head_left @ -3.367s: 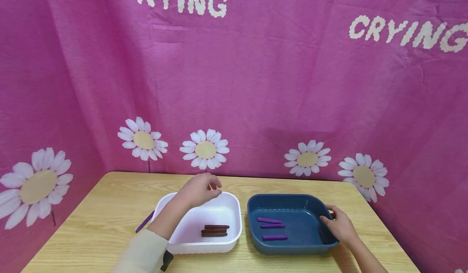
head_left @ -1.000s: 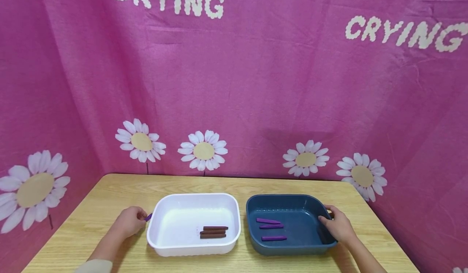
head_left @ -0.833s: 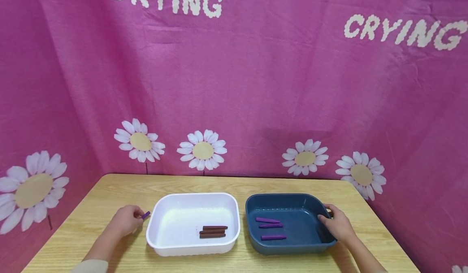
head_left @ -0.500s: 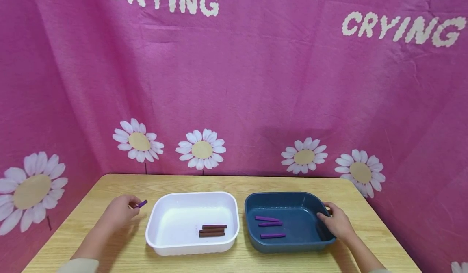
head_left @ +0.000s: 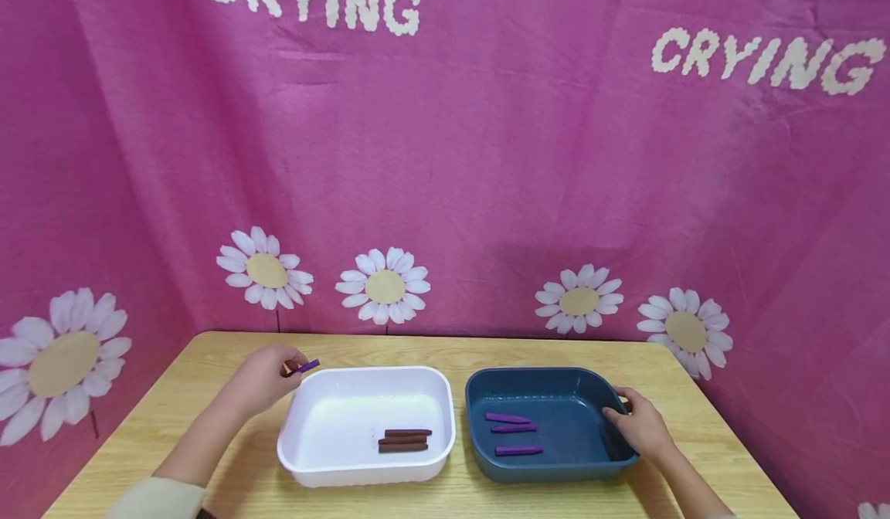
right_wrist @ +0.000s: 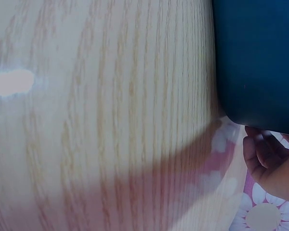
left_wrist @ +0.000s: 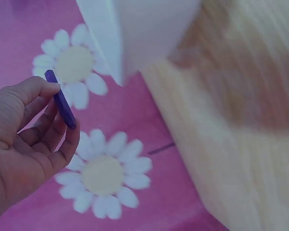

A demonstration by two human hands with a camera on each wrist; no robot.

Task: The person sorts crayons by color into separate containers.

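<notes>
My left hand (head_left: 264, 380) pinches a purple crayon (left_wrist: 61, 100) between thumb and fingertips, raised by the back left corner of the white tray (head_left: 368, 474). Inside that tray, several brown crayons (head_left: 405, 441) lie side by side toward the front right. To its right stands a dark blue tray (head_left: 570, 426) with purple crayons (head_left: 518, 450) on its floor. My right hand (head_left: 643, 428) grips the blue tray's right rim, thumb over the inner side and fingers outside. In the right wrist view, curled fingers (right_wrist: 265, 154) show against the tray's outer wall.
Both trays stand on a light wooden table (head_left: 208, 364), with a narrow gap between them. A pink cloth (head_left: 473, 156) printed with daisies and lettering hangs behind the table and along its sides.
My left hand has gone from above the white tray to its left side, picked up the purple crayon, then risen and moved right with it. The right hand keeps its hold.
</notes>
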